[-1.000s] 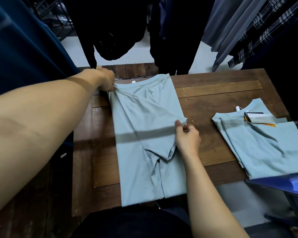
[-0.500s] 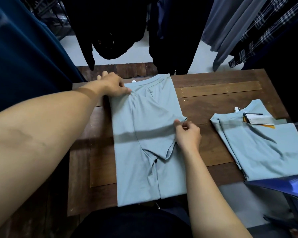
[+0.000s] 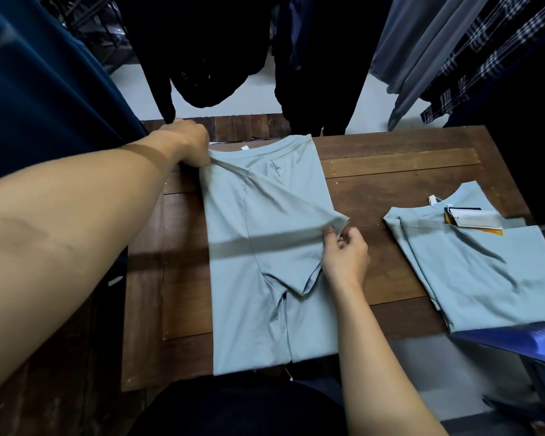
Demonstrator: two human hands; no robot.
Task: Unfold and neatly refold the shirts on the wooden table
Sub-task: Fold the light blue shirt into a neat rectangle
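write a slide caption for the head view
Left hand and right hand pinch a sleeve on the pale blue T-shirt.

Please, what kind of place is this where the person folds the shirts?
Probably a clothing shop or its stockroom. Many garments hang close around the wooden table, among them a plaid shirt, and the folded shirt on the right carries a paper retail tag.

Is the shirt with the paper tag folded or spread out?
Folded: the tagged shirt lies as a compact rectangle with layered left edges.
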